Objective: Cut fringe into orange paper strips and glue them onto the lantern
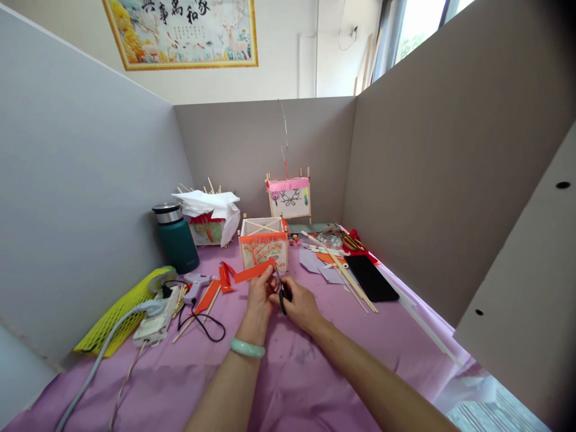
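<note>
My left hand [260,296], with a pale green bangle [247,348] on its wrist, pinches a strip of orange paper [252,272] at its right end. In my right hand [301,305] is a pair of black-handled scissors [284,293], blades pointing up at the strip's end. Whether the blades are parted is too small to tell. Just behind both hands stands a square stick-framed paper lantern [263,249] with an orange fringe and a drawn tree. A folded orange strip [225,278] lies left of the held one.
On the left are a teal bottle [176,241], a glue gun [197,288], a power strip [155,318] and yellow netting [119,312]. A phone [371,278] and wooden sticks [348,276] lie right. A pink-topped lantern [290,198] stands behind; grey partitions [265,138] enclose the table.
</note>
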Available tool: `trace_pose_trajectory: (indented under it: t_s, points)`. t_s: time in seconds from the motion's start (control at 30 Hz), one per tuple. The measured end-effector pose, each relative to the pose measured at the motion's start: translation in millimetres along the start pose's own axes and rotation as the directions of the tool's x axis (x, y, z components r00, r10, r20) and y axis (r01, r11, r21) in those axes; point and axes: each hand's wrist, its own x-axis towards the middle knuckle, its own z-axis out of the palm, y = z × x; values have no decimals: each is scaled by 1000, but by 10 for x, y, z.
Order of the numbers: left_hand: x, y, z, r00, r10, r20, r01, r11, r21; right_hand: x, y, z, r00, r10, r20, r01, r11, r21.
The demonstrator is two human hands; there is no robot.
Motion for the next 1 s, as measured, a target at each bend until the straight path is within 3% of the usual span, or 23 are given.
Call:
trace_pose_trajectory:
  t_s: [1.0]
  points:
    - [-5,0,20,1000,21,-22,-21,1000,22,21,68,24,1000,-19,-3,19,999,-51]
